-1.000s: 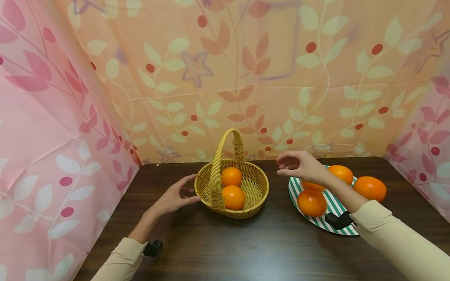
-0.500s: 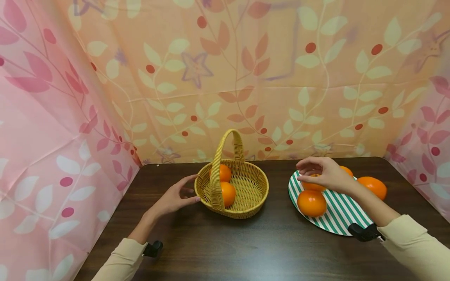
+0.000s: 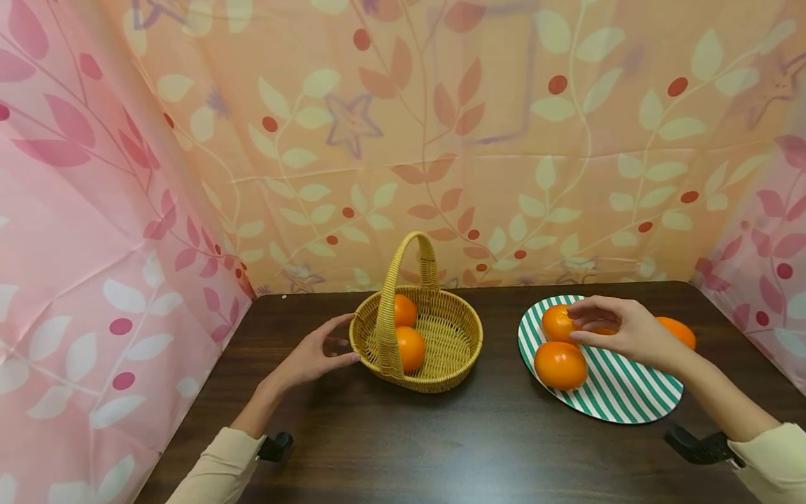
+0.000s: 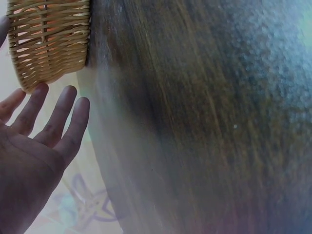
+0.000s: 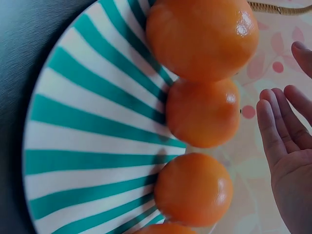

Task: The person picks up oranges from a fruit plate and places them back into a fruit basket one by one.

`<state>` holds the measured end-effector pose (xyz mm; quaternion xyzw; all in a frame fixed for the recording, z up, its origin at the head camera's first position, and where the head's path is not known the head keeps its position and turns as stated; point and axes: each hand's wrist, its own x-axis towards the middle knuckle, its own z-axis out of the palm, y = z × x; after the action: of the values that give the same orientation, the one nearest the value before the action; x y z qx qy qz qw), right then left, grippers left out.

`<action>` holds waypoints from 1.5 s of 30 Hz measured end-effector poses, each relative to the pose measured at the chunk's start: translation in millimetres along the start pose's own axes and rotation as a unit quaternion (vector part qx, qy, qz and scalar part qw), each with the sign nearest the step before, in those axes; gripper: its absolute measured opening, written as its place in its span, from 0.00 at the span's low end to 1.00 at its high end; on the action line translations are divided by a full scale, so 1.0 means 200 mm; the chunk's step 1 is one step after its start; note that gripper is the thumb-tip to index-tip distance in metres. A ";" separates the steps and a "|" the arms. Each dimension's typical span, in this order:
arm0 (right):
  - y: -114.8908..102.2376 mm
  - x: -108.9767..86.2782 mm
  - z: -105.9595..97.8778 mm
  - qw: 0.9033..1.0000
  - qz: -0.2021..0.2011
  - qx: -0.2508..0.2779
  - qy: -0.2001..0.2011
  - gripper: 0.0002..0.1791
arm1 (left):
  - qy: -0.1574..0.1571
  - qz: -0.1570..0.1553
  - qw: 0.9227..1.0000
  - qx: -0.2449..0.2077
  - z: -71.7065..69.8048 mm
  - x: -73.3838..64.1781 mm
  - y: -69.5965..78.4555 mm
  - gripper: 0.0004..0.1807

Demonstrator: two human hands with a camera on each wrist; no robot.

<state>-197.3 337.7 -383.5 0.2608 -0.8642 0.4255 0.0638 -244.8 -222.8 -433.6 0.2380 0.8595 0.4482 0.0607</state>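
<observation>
My left hand (image 3: 315, 358) reaches to the left side of a yellow wicker basket (image 3: 450, 343) with a tall handle. In the left wrist view its extended fingertips touch the rim of the basket (image 4: 51, 44). Two glossy oranges lie in the basket, a front orange (image 3: 411, 348) and a rear orange (image 3: 405, 310) partly behind the handle. My right hand (image 3: 623, 329), holding nothing, hovers over the green-and-white striped plate (image 3: 620, 399). Near its fingertips sits one orange (image 3: 558, 323), with another orange (image 3: 560, 365) in front. The right wrist view shows relaxed fingers apart from the oranges (image 5: 203, 112).
Another orange (image 3: 680, 332) shows at the plate's right, partly behind the right hand. Basket and plate stand on a dark wooden table (image 3: 428, 448). Patterned cloth (image 3: 491, 175) hangs behind and at both sides. A black wrist device (image 3: 702, 446) sits below the right forearm.
My right hand has moved right, from near the basket to above the plate. The two oranges in the basket have shifted left, then slightly back right. My left hand stays in place.
</observation>
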 end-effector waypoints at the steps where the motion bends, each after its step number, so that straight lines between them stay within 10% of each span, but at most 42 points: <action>1: 0.00 -0.01 0.00 1.000 0.001 0.001 -0.002 0.20 | 0.000 0.000 1.000 0.000 0.00 0.00 0.00 0.44; 25: 0.02 -0.19 0.09 0.992 0.006 -0.129 -0.005 0.38 | 0.001 0.002 1.000 0.010 0.00 0.00 0.00 0.44; 45: 0.03 -0.18 0.16 0.992 0.007 -0.120 -0.028 0.35 | -0.003 0.006 1.000 -0.002 0.00 0.00 0.01 0.44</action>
<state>-165.6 330.5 -421.1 0.2571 -0.9122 0.3119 0.0672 -244.6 -222.5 -432.4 0.2443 0.8568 0.4500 0.0614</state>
